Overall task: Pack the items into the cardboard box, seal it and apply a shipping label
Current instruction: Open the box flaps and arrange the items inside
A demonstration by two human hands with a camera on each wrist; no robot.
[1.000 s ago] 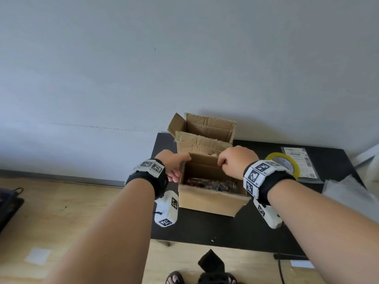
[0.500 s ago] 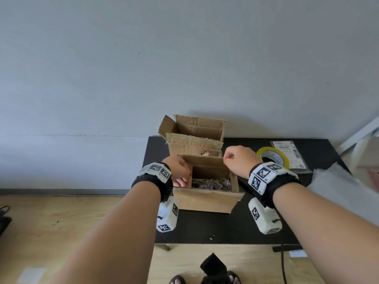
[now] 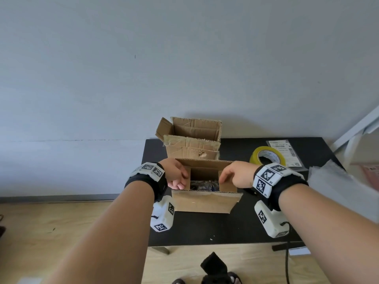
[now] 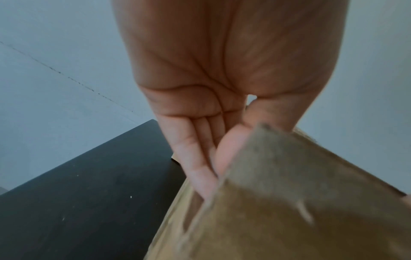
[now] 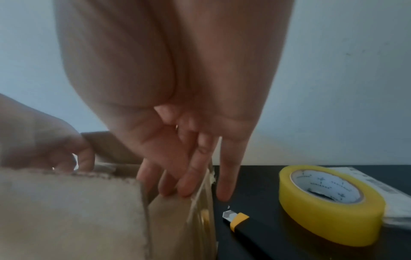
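A small open cardboard box [image 3: 205,201] stands on the black table [image 3: 205,228], with dark wrapped items [image 3: 205,184] in its bottom. My left hand [image 3: 177,177] is at the box's left flap. In the left wrist view its fingers [image 4: 200,167] lie straight against the cardboard [image 4: 289,211]. My right hand [image 3: 233,175] is at the right flap. Its fingers [image 5: 189,176] reach straight down just inside the box wall [image 5: 200,219], with the little finger outside it. The near flap folds outward towards me.
A second, empty open box [image 3: 190,138] stands right behind. A yellow tape roll [image 3: 266,157] and a shipping label [image 3: 284,152] lie at the back right. A yellow and black utility knife [image 5: 238,219] lies beside the box. Crumpled white wrap [image 3: 338,191] covers the table's right end.
Both hands have come off the box's far flap to its two side flaps, and their curled fingers have straightened. The head view has shifted, with the box now lower in the frame.
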